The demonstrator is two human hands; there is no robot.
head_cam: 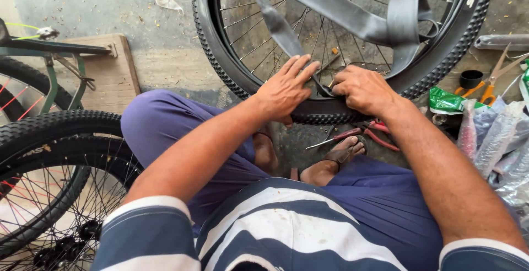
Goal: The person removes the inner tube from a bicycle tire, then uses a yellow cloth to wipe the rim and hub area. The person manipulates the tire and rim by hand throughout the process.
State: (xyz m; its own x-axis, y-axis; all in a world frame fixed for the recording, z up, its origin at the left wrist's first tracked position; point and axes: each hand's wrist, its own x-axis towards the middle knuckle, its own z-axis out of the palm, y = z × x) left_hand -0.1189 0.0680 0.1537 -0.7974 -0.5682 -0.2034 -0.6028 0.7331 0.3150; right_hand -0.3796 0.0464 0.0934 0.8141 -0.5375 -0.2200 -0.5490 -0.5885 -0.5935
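The concrete floor (165,61) is carrying everything here, its grey face stained and dotted with small yellow flecks. A knobby bicycle wheel (330,114) is standing on it upright, and red-handled pliers (363,133) are lying just below that wheel beside a sandalled foot (339,158). A wooden board (113,75) is resting flat at the left. At the right, orange-handled scissors (487,86), a small black cap (471,78) and crumpled plastic bags (496,133) are lying close together.

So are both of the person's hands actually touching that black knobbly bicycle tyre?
Touching. The head view shows the left hand pressed flat on the black knobbly bicycle tyre at its lower rim, and the right hand gripping the same edge beside it.
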